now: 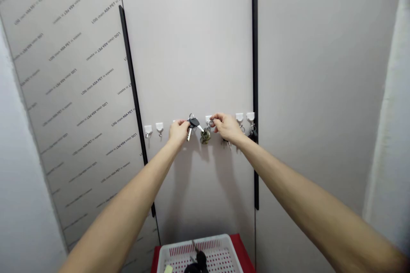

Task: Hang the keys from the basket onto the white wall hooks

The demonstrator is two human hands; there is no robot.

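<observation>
Between the thumb and fingers of my left hand point(178, 131) is a bunch of keys point(192, 124) with black heads and a metal ring, held in front of the cabinet door. My right hand point(226, 128) pinches the chain of a keychain point(205, 136) with a round greenish charm, close beside a white hook point(208, 119). Whether that chain sits on the hook cannot be made out. More keys point(226, 142) hang just below my right hand, their upper part hidden by it. Another white hook behind my left hand is mostly covered.
Two bare white hooks point(159, 127) are at the left of the row. At the right, hooks point(250, 117) carry keys, near a long black handle point(255, 72). Below, a white basket point(237, 260) holding dark keys stands on a red surface point(245, 254).
</observation>
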